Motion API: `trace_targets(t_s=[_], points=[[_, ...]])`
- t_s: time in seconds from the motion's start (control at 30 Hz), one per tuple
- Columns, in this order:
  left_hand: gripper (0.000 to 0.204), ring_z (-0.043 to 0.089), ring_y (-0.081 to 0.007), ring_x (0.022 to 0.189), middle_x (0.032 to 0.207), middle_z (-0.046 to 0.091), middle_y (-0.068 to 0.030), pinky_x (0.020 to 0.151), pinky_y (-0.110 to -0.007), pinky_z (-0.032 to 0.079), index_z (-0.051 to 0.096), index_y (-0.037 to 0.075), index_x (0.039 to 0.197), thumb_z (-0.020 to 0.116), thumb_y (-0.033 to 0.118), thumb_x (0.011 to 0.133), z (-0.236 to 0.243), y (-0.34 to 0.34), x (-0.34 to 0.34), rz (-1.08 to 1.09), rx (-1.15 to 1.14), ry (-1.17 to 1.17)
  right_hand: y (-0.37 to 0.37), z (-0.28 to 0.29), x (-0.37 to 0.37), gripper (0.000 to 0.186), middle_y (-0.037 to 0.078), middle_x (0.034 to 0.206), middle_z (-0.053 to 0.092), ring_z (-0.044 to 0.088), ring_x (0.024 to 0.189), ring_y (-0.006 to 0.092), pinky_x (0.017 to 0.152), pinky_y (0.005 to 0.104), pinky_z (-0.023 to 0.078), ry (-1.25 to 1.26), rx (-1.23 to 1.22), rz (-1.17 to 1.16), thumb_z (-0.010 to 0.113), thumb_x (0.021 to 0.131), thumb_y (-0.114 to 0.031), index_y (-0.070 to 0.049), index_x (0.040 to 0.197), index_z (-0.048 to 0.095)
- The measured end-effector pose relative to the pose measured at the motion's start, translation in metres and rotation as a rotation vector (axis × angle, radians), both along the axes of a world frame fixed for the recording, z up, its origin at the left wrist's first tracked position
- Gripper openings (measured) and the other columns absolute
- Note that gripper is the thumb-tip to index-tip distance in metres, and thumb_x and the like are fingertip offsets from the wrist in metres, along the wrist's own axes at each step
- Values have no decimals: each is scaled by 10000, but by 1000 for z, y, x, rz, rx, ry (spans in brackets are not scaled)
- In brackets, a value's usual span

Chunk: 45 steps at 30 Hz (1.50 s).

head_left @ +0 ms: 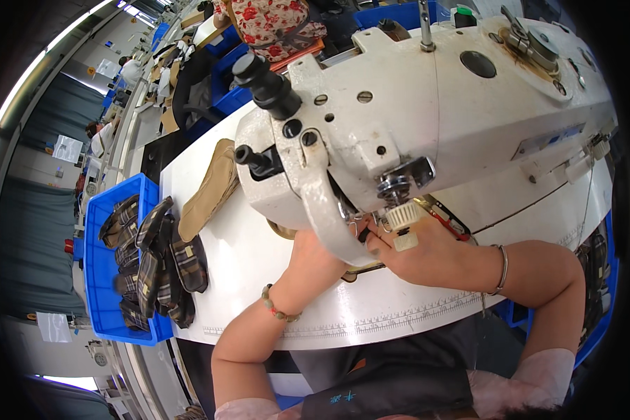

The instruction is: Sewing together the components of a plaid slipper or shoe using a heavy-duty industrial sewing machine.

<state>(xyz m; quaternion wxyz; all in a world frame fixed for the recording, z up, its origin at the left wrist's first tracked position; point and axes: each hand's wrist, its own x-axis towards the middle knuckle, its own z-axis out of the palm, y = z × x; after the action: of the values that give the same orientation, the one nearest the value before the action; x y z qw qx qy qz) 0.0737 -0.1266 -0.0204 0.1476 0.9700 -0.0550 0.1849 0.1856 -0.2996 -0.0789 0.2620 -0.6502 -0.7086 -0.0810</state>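
A white industrial sewing machine fills the upper right, and both my hands meet beneath its needle end. My left hand comes in from the lower left, its fingers partly hidden behind the machine's curved front arm. From the right, my right hand reaches in with thumb and fingers drawn together close to the needle area. Between and under the hands lies a tan-edged piece, mostly covered by them, whose full shape I cannot make out. Something dark shows at the fingertips. A red and black strip shows behind my right hand.
On the white table, a tan sole-shaped piece lies left of the machine. Plaid shoe-like pieces spill from a blue crate at the table's left edge. A ruler strip runs along the front edge. A person in floral clothing sits beyond.
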Motion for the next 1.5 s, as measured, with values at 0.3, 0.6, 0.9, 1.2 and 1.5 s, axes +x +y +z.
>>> trace_targets(t_s=[0.3, 0.6, 0.9, 1.2, 1.5], points=[[337, 665, -187, 836, 946, 708, 7, 761, -381, 494, 749, 169, 1000, 853, 181, 680, 34, 9, -21, 70, 464, -20, -4, 25, 7, 92, 82, 674, 592, 653, 566, 252, 478, 380, 496, 31, -18, -76, 672, 758, -113, -67, 829, 635], [242, 640, -173, 960, 936, 700, 22, 896, -395, 456, 774, 121, 875, 727, 109, 637, -4, 24, -9, -79, 365, -168, 1, 2, 14, 183, 111, 624, 632, 637, 549, 311, 526, 412, 521, 131, 3, -302, 734, 722, -227, -49, 729, 694], [186, 652, -129, 925, 969, 711, 38, 936, -380, 462, 783, 144, 893, 746, 124, 712, -1, 24, -6, -111, 324, -234, 3, 5, 14, 147, 153, 666, 656, 635, 602, 368, 604, 441, 529, 454, 59, -196, 731, 726, -187, -54, 779, 701], [166, 656, -127, 948, 953, 715, 46, 899, -359, 498, 779, 146, 878, 735, 121, 720, -2, 26, -3, -66, 318, -197, 10, 5, 18, 165, 149, 718, 682, 662, 703, 368, 657, 434, 532, 414, -10, -244, 711, 813, -217, -57, 853, 717], [162, 644, -147, 898, 838, 643, 33, 882, -364, 507, 771, 111, 856, 726, 115, 701, 1, 21, -2, -174, 352, -203, 9, -42, 12, 206, 111, 744, 698, 676, 621, 312, 631, 437, 563, 31, 106, -342, 639, 902, -199, -43, 1018, 706]])
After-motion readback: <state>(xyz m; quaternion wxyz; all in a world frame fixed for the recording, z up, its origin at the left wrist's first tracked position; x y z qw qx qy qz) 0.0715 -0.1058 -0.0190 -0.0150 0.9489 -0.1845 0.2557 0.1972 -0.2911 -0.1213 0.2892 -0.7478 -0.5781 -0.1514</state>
